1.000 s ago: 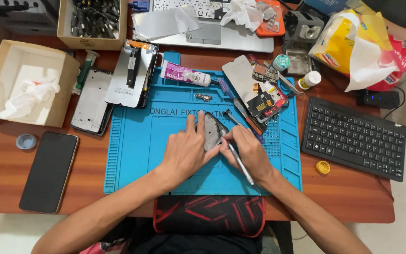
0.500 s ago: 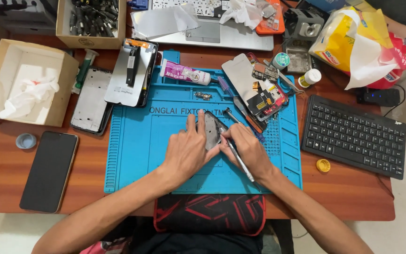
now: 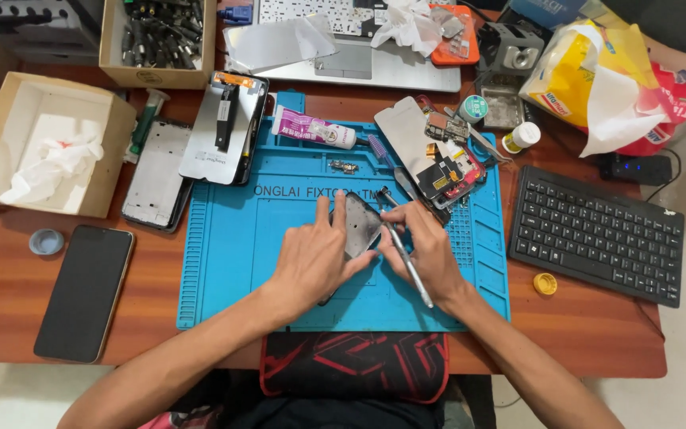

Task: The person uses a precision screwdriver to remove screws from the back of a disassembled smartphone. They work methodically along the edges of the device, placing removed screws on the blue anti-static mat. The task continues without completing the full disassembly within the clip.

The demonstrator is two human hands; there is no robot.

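Observation:
My left hand (image 3: 311, 258) lies on a dark phone part (image 3: 359, 225) in the middle of the blue repair mat (image 3: 240, 262), pressing it down with fingers spread. My right hand (image 3: 422, 250) grips a thin metal tool (image 3: 408, 260), its tip at the part's upper right edge. Much of the part is hidden under both hands.
On the mat's far edge are a small tube (image 3: 311, 129), an opened phone with circuit boards (image 3: 438, 163) and a phone frame (image 3: 228, 127). A black phone (image 3: 85, 290) lies left, a cardboard box (image 3: 45, 143) behind it, a black keyboard (image 3: 597, 234) right, a laptop (image 3: 343, 44) at the back.

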